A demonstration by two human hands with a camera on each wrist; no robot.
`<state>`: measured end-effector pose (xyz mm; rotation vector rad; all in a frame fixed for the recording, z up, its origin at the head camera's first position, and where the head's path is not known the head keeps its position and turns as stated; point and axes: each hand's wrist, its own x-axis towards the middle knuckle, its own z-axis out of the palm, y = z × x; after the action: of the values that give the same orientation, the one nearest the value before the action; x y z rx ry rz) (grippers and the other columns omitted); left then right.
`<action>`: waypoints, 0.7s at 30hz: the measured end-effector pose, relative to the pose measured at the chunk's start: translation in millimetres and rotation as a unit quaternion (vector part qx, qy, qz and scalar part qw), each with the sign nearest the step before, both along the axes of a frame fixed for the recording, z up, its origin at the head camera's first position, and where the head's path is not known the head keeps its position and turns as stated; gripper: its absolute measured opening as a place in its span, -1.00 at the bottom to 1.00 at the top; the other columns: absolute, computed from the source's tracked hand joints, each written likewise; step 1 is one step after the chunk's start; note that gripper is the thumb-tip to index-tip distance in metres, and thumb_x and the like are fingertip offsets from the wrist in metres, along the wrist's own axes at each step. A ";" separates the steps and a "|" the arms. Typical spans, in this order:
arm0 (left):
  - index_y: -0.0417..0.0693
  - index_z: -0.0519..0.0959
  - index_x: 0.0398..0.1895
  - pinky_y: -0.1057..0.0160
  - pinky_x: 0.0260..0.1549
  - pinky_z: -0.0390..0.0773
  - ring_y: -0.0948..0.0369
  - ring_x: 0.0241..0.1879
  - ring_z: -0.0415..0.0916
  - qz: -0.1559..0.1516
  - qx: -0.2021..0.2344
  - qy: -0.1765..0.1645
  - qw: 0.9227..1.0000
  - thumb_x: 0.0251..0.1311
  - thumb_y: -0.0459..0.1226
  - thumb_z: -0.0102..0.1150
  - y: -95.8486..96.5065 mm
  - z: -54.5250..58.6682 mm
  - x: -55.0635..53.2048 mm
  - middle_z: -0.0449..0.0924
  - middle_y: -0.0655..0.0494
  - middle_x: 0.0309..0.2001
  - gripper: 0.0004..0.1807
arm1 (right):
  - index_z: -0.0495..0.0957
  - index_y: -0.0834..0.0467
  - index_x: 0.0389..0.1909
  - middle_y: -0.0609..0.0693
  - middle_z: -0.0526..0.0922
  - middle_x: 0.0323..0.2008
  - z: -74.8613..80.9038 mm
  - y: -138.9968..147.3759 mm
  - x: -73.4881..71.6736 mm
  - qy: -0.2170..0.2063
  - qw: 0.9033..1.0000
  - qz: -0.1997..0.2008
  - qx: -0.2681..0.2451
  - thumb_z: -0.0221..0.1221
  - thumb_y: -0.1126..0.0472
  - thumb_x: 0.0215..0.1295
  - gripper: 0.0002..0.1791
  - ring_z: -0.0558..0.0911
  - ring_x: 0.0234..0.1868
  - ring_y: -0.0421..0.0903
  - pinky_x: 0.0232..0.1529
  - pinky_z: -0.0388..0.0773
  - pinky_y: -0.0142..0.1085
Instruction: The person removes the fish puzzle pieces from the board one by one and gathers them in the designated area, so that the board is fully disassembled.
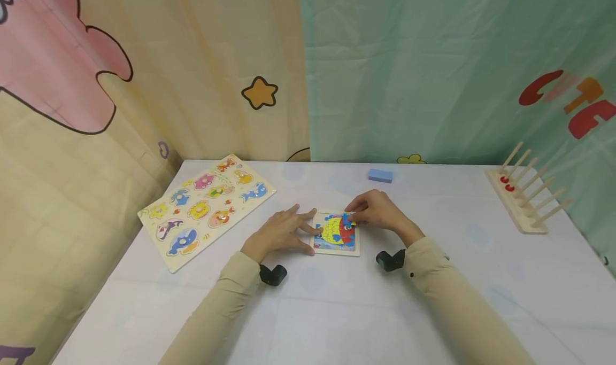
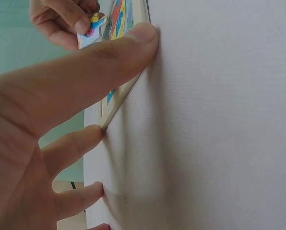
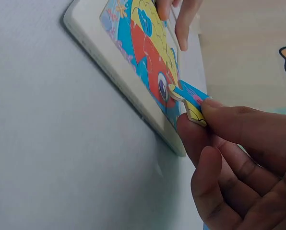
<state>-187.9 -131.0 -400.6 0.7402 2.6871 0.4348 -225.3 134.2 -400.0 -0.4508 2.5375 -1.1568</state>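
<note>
A small square jigsaw puzzle with a pale wooden frame [image 3: 97, 43] lies on the table, showing a red and yellow fish on blue. Spread over its left side is my left hand [image 1: 284, 231]; the thumb [image 2: 143, 36] rests on the frame and one fingertip touches the picture. My right hand [image 1: 380, 212] is at the upper right corner of the puzzle. Between thumb and forefinger it pinches a blue and yellow puzzle piece [image 3: 193, 96], tilted above the picture beside the fish's eye.
To the left lies a larger wooden peg puzzle [image 1: 209, 210] with sea animals. A blue block [image 1: 380, 176] sits behind the right hand. At the far right stands a wooden peg rack [image 1: 524, 202] with red beads. Printed curtains [image 1: 409, 76] hang behind the table.
</note>
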 end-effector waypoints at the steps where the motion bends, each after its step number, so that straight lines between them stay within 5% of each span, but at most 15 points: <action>1: 0.34 0.61 0.15 -0.26 0.37 0.01 -0.16 0.51 -0.16 0.000 0.001 0.000 1.000 -0.06 0.08 0.48 0.1 -0.5 0.1 0.17 0.18 0.48 -0.40 | 0.71 0.26 -0.14 0.04 0.74 -0.26 -0.5 4.3 0.4 0.000 1.000 -0.003 -0.001 0.34 0.29 0.21 -0.79 0.63 -0.34 -0.11 -0.28 0.64 -0.30; 11: 0.34 0.61 0.16 -0.24 0.38 0.02 -0.14 0.51 -0.16 0.002 -0.001 0.007 1.000 -0.08 0.09 0.49 -0.5 -3.2 0.2 0.17 0.21 0.48 -0.38 | 0.70 0.30 -0.13 0.07 0.75 -0.27 -1.6 39.0 5.3 0.000 1.000 -0.031 0.007 0.33 0.30 0.21 -0.77 0.65 -0.36 -0.12 -0.27 0.64 -0.30; 21: 0.34 0.62 0.14 -0.22 0.38 0.04 -0.13 0.51 -0.14 0.007 0.000 0.011 1.000 -0.07 0.09 0.50 -2.0 -1.4 2.3 0.18 0.21 0.48 -0.39 | 0.70 0.30 -0.14 0.05 0.73 -0.30 -5.9 44.4 8.1 0.003 0.999 -0.045 0.013 0.32 0.30 0.22 -0.79 0.60 -0.37 -0.10 -0.29 0.60 -0.30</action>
<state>-185.6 -132.9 -402.1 0.7322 2.7141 0.4325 -217.2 178.6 -406.0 -0.3373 2.5990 -1.1542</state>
